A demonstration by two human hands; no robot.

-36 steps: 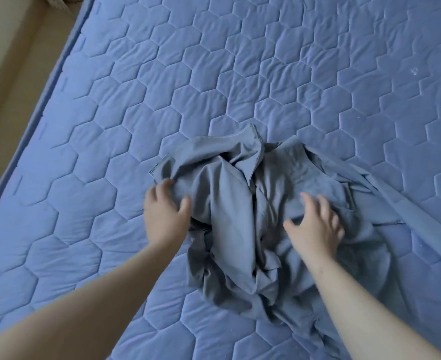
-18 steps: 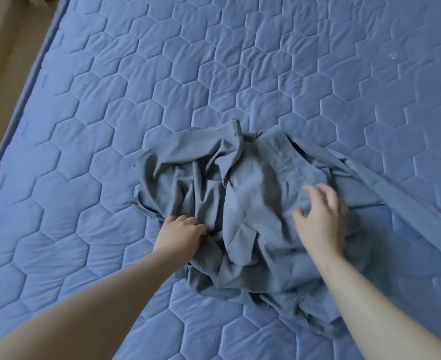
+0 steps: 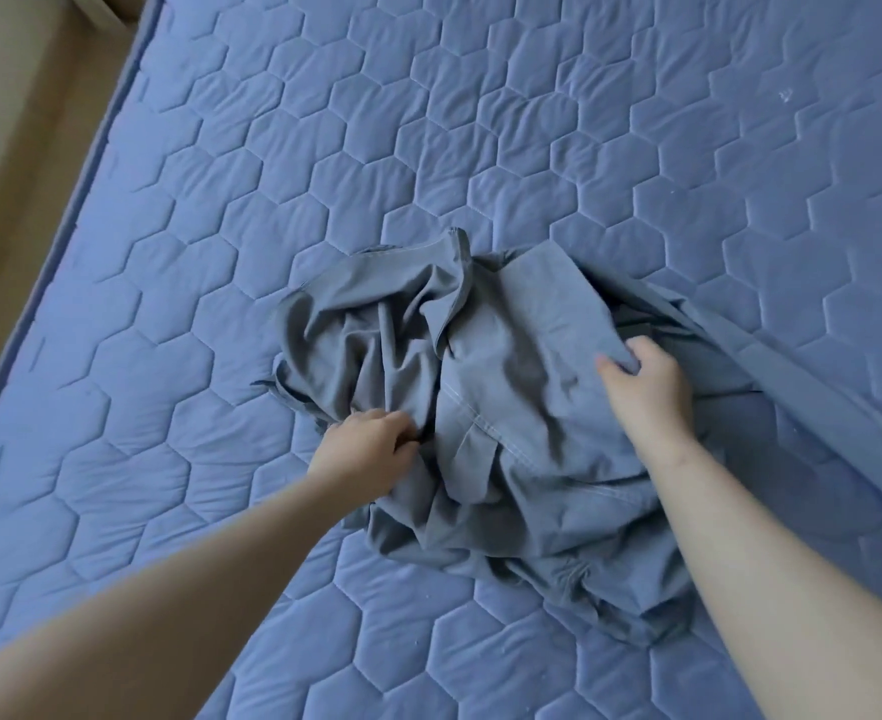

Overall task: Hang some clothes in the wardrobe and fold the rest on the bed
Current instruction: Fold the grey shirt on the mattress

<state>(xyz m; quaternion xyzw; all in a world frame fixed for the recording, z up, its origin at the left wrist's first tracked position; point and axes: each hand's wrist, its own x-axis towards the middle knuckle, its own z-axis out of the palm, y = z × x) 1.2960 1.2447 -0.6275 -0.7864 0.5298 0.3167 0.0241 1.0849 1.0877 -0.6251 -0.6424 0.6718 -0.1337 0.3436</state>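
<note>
Fingers (image 3: 396, 421) of the left hand (image 3: 371, 452) are curled into the cloth and pinch a fold on the near left side of a grey-blue garment (image 3: 511, 407). The right hand (image 3: 644, 389) pinches the far right edge of a flatter panel between thumb and fingers (image 3: 636, 351).

The garment lies bunched in a heap near the middle of the bed (image 3: 220, 241), on the quilted blue cover, well apart from the bed's left edge and the floor (image 3: 7, 163) beyond it.

Judging from this, the folding of this piece has barely begun. The cloth is not yet spread flat and no clean fold shows. No folded pile, hanger or wardrobe is in view, so how much of the rest is done cannot be told.

The heap itself is roughly round, with no clear long axis. One long strip (image 3: 813, 402), a sleeve or a leg, trails out of it towards the right and nearer the person. Which end is the top of the garment cannot be told.
</note>
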